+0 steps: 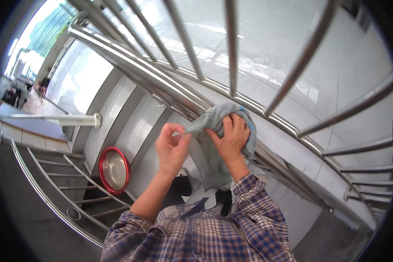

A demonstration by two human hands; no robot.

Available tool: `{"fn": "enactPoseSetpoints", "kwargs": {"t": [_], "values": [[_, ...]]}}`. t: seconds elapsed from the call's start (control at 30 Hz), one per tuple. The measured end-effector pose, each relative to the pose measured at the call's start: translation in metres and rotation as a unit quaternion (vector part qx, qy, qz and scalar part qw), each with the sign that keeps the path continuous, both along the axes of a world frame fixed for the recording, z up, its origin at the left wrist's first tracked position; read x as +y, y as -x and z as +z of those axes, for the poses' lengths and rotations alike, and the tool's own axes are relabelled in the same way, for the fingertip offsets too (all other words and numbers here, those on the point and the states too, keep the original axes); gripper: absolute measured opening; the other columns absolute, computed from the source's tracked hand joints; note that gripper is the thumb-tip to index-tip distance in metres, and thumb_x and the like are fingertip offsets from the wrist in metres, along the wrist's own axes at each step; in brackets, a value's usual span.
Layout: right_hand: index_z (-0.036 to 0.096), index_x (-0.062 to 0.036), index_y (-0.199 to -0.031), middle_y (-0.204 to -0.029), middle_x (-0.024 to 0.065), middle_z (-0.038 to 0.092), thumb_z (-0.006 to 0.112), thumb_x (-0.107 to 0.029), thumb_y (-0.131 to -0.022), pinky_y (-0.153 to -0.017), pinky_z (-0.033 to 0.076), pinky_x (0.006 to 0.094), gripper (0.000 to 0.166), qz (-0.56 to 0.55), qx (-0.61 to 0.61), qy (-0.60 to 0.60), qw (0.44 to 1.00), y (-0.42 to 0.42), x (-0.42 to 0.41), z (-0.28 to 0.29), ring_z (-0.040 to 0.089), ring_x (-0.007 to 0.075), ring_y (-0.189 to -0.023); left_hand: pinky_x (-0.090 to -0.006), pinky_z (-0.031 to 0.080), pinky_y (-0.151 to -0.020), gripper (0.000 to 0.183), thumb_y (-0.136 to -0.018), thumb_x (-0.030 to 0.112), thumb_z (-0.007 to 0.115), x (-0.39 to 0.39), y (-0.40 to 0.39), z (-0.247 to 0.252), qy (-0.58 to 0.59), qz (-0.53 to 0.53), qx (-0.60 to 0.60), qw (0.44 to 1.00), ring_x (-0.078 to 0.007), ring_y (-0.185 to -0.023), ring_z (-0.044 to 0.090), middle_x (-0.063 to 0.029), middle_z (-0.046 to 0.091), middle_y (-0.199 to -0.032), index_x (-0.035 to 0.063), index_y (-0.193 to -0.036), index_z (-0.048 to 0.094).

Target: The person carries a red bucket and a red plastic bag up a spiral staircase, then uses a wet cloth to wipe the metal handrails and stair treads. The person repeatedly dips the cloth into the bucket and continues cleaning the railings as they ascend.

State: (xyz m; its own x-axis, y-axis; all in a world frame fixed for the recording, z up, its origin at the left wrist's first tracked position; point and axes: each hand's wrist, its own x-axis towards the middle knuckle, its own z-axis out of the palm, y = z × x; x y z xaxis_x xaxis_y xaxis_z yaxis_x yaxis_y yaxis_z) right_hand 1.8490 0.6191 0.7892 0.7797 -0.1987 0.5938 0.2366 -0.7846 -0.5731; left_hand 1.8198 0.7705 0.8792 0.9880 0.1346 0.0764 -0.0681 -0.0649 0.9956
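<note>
A grey-blue cloth (216, 116) lies over the stainless steel handrail (140, 64), with a loose part hanging down in front of me. My right hand (234, 136) grips the bunched cloth at the rail, fingers spread over it. My left hand (173, 144) pinches a corner of the same cloth between thumb and fingers, left of the rail. Part of the rail is hidden beneath the cloth.
A red-rimmed basin (113, 170) rests on the stair steps (134, 127) at the left. Steel balusters (232, 49) rise along the right side. Another curved steel railing (49, 193) runs at the lower left, below a pale rail end (82, 120).
</note>
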Motion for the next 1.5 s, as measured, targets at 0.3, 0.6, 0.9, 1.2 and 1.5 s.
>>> {"fn": "enactPoseSetpoints", "kwargs": {"t": [0.3, 0.6, 0.9, 1.2, 1.5], "values": [[0.055, -0.0044, -0.111, -0.104, 0.0092, 0.059, 0.069, -0.01, -0.085, -0.083, 0.045, 0.034, 0.031, 0.198, -0.07, -0.262, 0.942, 0.005, 0.172, 0.034, 0.058, 0.0208, -0.093, -0.0209, 0.041, -0.047, 0.016, -0.083, -0.009, 0.056, 0.157, 0.044, -0.026, -0.003, 0.086, -0.075, 0.993, -0.0055, -0.055, 0.053, -0.0003, 0.051, -0.075, 0.0043, -0.089, 0.05], [0.049, 0.0022, -0.115, -0.12, 0.009, 0.054, 0.056, -0.003, -0.092, -0.097, 0.04, 0.0314, 0.025, 0.292, 0.104, -0.484, 0.819, 0.071, 0.314, -0.028, 0.053, 0.0172, -0.108, -0.0278, 0.046, -0.057, 0.017, -0.076, -0.013, 0.056, 0.29, 0.045, -0.068, -0.091, 0.111, -0.164, 0.976, -0.0183, -0.066, 0.058, -0.0079, 0.054, -0.084, 0.002, -0.083, 0.052], [0.052, 0.0027, -0.118, -0.109, 0.0129, 0.06, 0.053, -0.005, -0.094, -0.091, 0.045, 0.0297, 0.025, 0.227, 0.197, -0.47, 0.83, -0.099, 0.467, -0.238, 0.057, 0.0186, -0.103, -0.0317, 0.045, -0.051, 0.021, -0.065, -0.011, 0.06, 0.431, -0.068, -0.158, -0.147, 0.05, -0.282, 0.947, -0.024, -0.059, 0.054, -0.0083, 0.055, -0.085, 0.0048, -0.074, 0.05], [0.053, -0.0004, -0.12, -0.114, 0.0125, 0.059, 0.052, -0.013, -0.094, -0.095, 0.044, 0.0336, 0.029, 0.148, 0.186, -0.392, 0.889, -0.271, 0.574, -0.362, 0.056, 0.0215, -0.107, -0.0324, 0.044, -0.051, 0.018, -0.071, -0.008, 0.06, 0.57, -0.175, -0.276, -0.112, 0.136, -0.159, 0.971, -0.0264, -0.06, 0.055, -0.0086, 0.055, -0.08, 0.0047, -0.077, 0.049], [0.053, -0.0046, -0.125, -0.124, 0.0103, 0.056, 0.048, -0.025, -0.096, -0.105, 0.037, 0.0366, 0.036, 0.11, 0.248, 0.122, 0.955, -0.312, 0.553, -0.627, 0.051, 0.0243, -0.116, -0.0415, 0.046, -0.058, 0.012, -0.074, -0.001, 0.058, 0.63, -0.244, -0.437, -0.249, 0.019, 0.045, 0.967, -0.0296, -0.073, 0.058, -0.0072, 0.054, -0.078, 0.0069, -0.079, 0.05]]}}
